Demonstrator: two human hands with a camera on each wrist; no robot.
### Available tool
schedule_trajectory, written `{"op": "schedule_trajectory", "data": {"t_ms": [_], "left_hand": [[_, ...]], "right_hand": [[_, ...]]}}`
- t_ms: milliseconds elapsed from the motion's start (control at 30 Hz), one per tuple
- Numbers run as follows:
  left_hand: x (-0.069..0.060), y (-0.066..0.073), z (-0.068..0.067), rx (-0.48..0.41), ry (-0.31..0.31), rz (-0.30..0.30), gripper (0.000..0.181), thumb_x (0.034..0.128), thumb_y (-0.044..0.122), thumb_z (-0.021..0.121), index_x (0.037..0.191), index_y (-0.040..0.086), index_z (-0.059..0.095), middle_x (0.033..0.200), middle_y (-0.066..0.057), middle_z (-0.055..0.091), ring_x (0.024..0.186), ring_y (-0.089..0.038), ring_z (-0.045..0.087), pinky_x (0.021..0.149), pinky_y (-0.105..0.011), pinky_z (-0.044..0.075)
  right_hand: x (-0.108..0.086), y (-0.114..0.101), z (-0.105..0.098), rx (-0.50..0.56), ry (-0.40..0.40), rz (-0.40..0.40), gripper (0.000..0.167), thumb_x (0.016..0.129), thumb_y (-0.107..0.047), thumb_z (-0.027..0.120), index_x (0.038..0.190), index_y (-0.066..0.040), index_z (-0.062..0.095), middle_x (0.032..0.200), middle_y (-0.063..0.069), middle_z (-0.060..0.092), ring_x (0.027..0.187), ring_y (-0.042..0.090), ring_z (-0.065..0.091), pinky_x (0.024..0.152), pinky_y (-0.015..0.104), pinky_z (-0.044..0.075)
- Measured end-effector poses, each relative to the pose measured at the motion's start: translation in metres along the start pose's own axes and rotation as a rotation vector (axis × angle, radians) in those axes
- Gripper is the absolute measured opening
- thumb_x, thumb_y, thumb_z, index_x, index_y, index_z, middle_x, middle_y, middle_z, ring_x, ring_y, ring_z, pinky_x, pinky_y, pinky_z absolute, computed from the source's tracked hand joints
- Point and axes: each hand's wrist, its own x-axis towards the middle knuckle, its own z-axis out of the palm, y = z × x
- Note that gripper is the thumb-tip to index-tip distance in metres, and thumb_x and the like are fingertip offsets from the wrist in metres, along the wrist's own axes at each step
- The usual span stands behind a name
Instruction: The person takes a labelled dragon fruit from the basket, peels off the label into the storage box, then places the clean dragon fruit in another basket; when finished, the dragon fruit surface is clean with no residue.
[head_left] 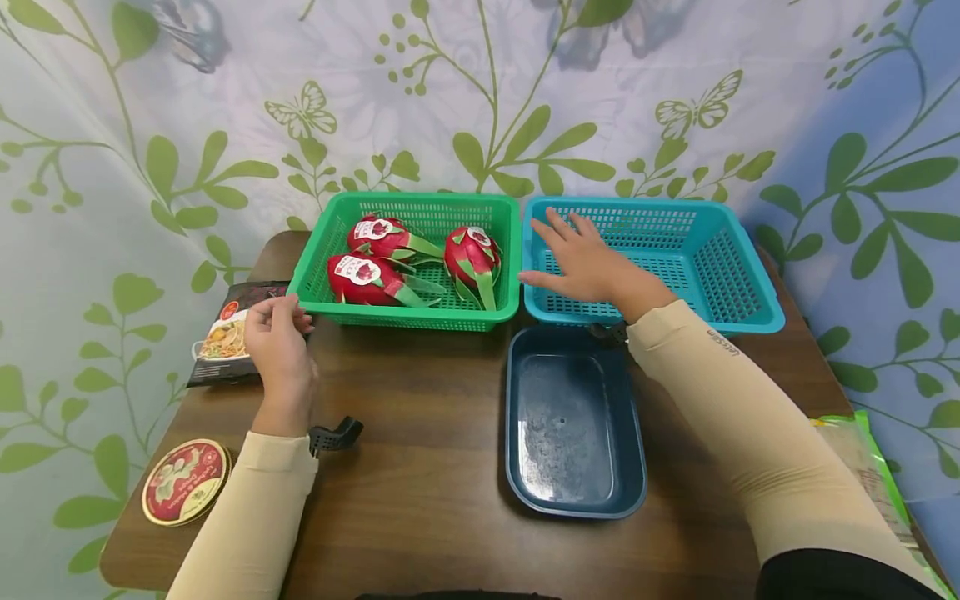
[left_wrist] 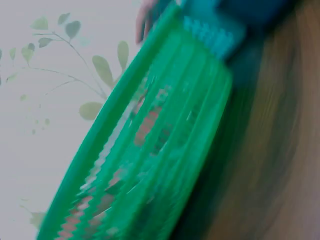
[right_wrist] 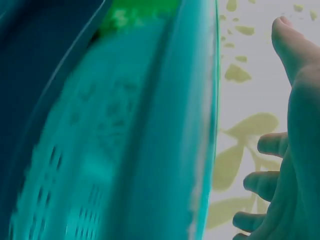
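Observation:
My left hand is beside the front left corner of the green basket, its fingers loosely curled and nothing seen in them. Whether it touches the rim is hard to tell. Inside that basket lie three dragon fruits with white labels: one at the back left, one at the front left and one at the right. With fingers spread, my right hand hovers over the left part of the blue basket. In the right wrist view that hand holds nothing.
In front of the blue basket stands a dark blue tub. A black food packet lies left of the green basket, and a round red tin sits near the table's left edge. A green-edged bag is at the right.

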Motion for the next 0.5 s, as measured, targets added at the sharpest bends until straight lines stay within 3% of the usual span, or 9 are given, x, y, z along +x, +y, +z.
{"op": "schedule_trajectory", "data": {"t_ms": [133,200,267,400,500], "left_hand": [[-0.012,-0.016,0.0,-0.182,0.032,-0.304,0.014,0.1052,0.01,0.06,0.097,0.001,0.054,0.083,-0.007,0.053,0.07,-0.019,0.054,0.064,-0.029,0.054],[-0.015,-0.023,0.002,-0.244,0.009,-0.453,0.018,0.1067,0.017,0.059,0.109,0.001,0.053,0.094,-0.008,0.053,0.082,-0.021,0.054,0.075,-0.032,0.056],[-0.018,-0.027,0.005,-0.324,-0.032,-0.564,0.026,0.1087,0.023,0.056,0.124,0.003,0.047,0.112,-0.01,0.051,0.101,-0.022,0.054,0.092,-0.034,0.055],[-0.018,-0.033,0.014,-0.516,-0.044,-0.668,0.035,0.1113,0.023,0.051,0.139,0.007,0.037,0.137,-0.014,0.042,0.128,-0.025,0.048,0.108,-0.037,0.047],[-0.018,-0.034,0.019,-0.612,0.007,-0.691,0.031,0.112,0.022,0.05,0.137,0.009,0.038,0.135,-0.013,0.045,0.125,-0.024,0.05,0.107,-0.037,0.049]], "right_hand": [[0.019,-0.028,0.007,0.045,-0.007,-0.044,0.099,0.1,-0.073,0.048,0.17,-0.013,0.011,0.174,0.017,0.002,0.156,0.047,-0.004,0.122,0.065,0.005],[0.028,-0.042,0.011,0.069,-0.013,-0.068,0.1,0.099,-0.074,0.049,0.17,-0.014,0.013,0.174,0.016,0.004,0.157,0.046,-0.002,0.121,0.065,0.015],[0.036,-0.054,0.014,0.093,-0.02,-0.093,0.1,0.099,-0.075,0.05,0.17,-0.015,0.015,0.174,0.015,0.007,0.157,0.045,0.001,0.12,0.065,0.022],[0.052,-0.075,0.021,0.093,-0.031,-0.153,0.1,0.098,-0.075,0.051,0.169,-0.013,0.017,0.173,0.015,0.014,0.157,0.043,0.007,0.121,0.06,0.024],[0.062,-0.089,0.024,0.07,-0.038,-0.185,0.101,0.099,-0.075,0.05,0.169,-0.011,0.016,0.172,0.016,0.019,0.156,0.041,0.011,0.124,0.055,0.02]]}}
